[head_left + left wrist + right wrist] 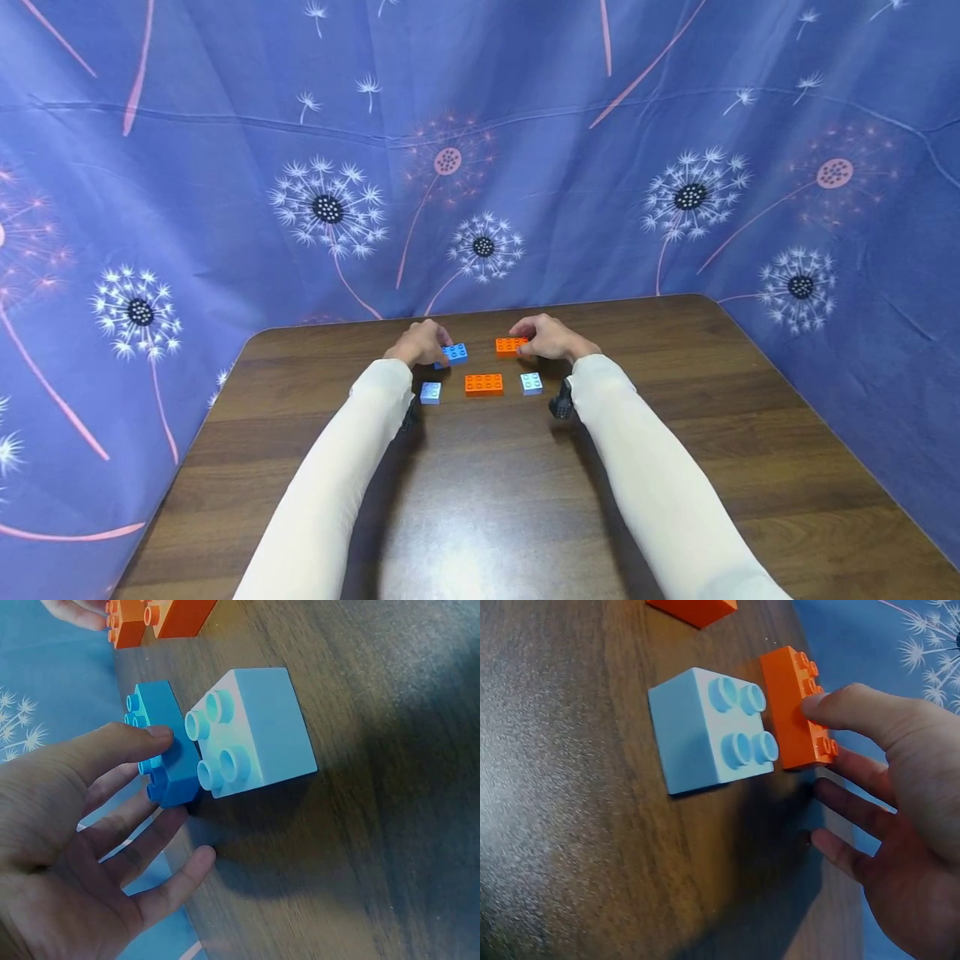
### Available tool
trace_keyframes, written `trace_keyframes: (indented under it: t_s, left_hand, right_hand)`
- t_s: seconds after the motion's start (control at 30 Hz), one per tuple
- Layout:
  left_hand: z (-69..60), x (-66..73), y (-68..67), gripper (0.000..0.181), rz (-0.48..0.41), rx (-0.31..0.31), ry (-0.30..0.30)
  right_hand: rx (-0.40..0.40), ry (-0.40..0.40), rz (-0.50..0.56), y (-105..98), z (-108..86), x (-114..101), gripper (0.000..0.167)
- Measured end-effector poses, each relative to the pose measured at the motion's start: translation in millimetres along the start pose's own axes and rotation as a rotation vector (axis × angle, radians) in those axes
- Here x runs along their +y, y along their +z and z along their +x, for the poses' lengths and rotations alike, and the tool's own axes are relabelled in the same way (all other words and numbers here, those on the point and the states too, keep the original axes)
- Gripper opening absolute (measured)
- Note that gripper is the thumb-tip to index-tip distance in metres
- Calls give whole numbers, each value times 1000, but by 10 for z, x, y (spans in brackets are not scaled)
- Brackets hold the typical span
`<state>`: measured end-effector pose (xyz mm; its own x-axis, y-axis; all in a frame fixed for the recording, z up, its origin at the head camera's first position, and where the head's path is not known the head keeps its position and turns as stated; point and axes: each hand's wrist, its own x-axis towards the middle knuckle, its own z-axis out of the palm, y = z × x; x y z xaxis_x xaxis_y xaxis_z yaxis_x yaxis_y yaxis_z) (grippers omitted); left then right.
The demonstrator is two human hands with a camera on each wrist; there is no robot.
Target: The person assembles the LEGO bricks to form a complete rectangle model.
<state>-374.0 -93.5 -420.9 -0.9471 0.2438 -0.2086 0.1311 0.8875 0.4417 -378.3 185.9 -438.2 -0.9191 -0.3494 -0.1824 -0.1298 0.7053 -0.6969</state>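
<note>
My left hand (422,342) pinches a long blue brick (455,353) at the back left; in the left wrist view its thumb lies on the near face of the blue brick (171,746), a finger behind. My right hand (553,338) holds a long orange brick (507,346) likewise, thumb on the near side of the orange brick (786,712) in the right wrist view, other fingers spread. A small light blue brick (431,393) stands nearer than the blue one, and another light blue brick (531,383) nearer than the held orange one. Between these two lies a second orange brick (483,385).
The brown wooden table (495,483) reaches back to a blue curtain (562,208) with dandelion prints. A small black device (561,405) is at my right wrist. Both forearms, in white sleeves, cross the table from the near edge.
</note>
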Motion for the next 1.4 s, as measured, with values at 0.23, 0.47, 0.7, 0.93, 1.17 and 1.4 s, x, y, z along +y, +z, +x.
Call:
trace_keyframes:
  t_s: [0.23, 0.47, 0.7, 0.93, 1.17, 1.4]
  left_hand:
    - [20, -27, 21, 33, -9, 2, -25]
    - [6, -14, 17, 30, -1, 10, -15]
    - [10, -21, 12, 30, -3, 7, -10]
    - [29, -58, 15, 33, -9, 12, 29]
    - [24, -98, 7, 33, -49, 3, 67]
    - [22, -130, 0, 32, -63, 5, 91]
  right_hand:
    - [41, 12, -42, 98, 41, 28, 42]
    - [79, 8, -76, 127, 36, 17, 38]
    - [81, 0, -82, 120, 41, 10, 36]
    - [80, -4, -77, 98, 62, 41, 36]
    - [69, -28, -86, 11, 27, 36, 37]
    - [70, -64, -91, -62, -9, 21, 37]
